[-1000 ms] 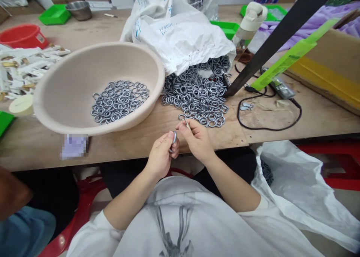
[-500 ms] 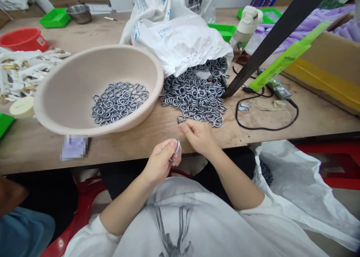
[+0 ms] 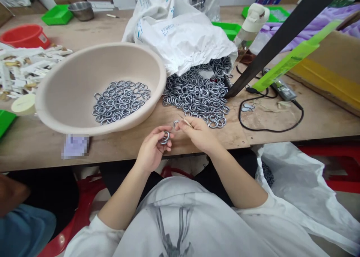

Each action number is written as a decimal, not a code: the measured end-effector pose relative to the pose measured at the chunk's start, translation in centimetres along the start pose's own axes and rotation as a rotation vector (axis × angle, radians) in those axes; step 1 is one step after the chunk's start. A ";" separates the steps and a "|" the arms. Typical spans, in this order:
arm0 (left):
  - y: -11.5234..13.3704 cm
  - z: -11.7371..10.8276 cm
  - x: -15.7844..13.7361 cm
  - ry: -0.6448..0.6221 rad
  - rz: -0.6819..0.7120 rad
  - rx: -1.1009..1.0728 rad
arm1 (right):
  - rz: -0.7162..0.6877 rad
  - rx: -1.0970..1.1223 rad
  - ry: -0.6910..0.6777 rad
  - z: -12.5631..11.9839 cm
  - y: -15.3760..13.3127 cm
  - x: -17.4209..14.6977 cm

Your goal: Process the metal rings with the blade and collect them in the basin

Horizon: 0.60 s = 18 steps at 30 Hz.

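Observation:
Grey rings rest in my left hand, held by the curled fingers; how many is hard to tell. Close by on the right, my right hand pinches a thin pointed stick together with a single grey ring at the fingertips. Behind my right hand, a heap of such rings spills from a white sack onto the wooden table. To the left stands a wide beige basin with a smaller pile of rings at its bottom.
A dark post slants up behind the heap, near a bright green stick-like device and a black cable. White strips lie at the left beside a red tub. A white bag hangs below the table's edge at right.
My left hand has shifted left and up and its fingers have loosened around the rings. My right hand has drawn a ring away from the heap's front edge; the stick now shows.

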<state>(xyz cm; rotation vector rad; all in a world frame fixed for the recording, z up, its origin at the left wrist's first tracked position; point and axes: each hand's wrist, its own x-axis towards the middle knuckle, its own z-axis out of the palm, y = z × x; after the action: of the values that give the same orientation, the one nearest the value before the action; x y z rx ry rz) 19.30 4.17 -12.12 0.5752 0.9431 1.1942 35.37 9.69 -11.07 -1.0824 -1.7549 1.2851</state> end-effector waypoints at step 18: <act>-1.9 0.3 -0.2 -0.182 0.165 0.290 | 0.142 0.637 0.097 3.1 -0.2 -2.3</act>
<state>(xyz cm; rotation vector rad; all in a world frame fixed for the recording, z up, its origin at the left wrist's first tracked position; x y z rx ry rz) 20.56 3.39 -13.41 0.9932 0.9321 1.1357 33.53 6.39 -11.87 -0.8797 -1.0835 1.6876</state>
